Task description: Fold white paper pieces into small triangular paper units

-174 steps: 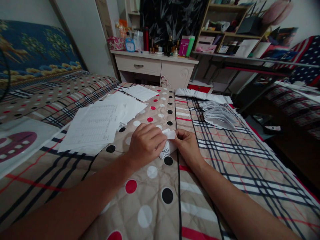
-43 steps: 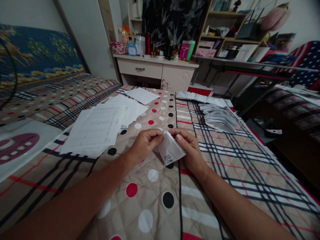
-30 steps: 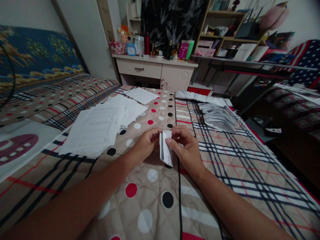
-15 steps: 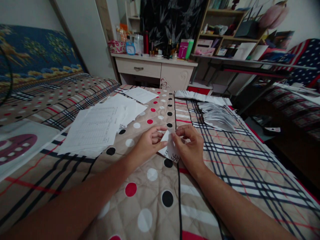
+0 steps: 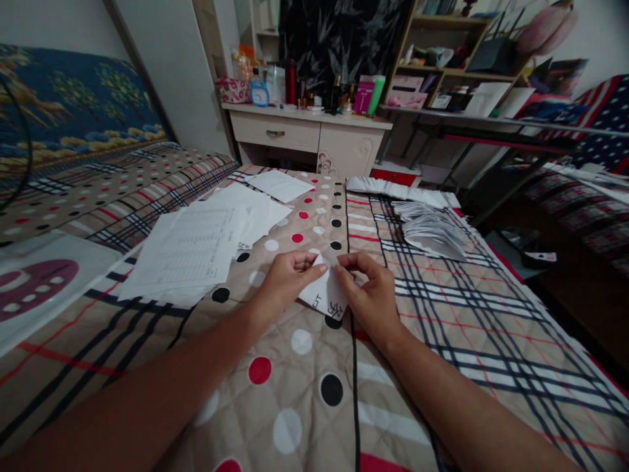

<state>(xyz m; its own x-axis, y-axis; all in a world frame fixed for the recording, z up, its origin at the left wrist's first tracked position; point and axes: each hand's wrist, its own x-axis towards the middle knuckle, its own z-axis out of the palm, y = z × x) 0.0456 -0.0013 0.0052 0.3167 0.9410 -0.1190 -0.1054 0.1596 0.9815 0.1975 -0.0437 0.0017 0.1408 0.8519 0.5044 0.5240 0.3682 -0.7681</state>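
Observation:
A small piece of white paper (image 5: 322, 292) with dark handwritten marks along its near edge is held just above the bed cover. My left hand (image 5: 291, 278) pinches its upper left side between thumb and fingers. On the opposite side, my right hand (image 5: 369, 283) grips the upper right edge, thumb against fingers. Whether the paper is folded or in layers I cannot tell. To the left of my hands lies a loose pile of printed sheets (image 5: 184, 252). Bundles of small folded papers (image 5: 432, 229) lie beyond my right hand.
A quilted bed cover (image 5: 287, 387) with dots and plaid stretches beneath everything. A clear plastic case with a pink print (image 5: 37, 285) lies at the left. One sheet (image 5: 280, 185) and a row of folded paper (image 5: 400, 190) lie farther back, before a white dresser (image 5: 275, 134).
My left hand has shifted slightly left and its fingers have closed in on the paper. The paper's near edge has swung left, and more of its face shows.

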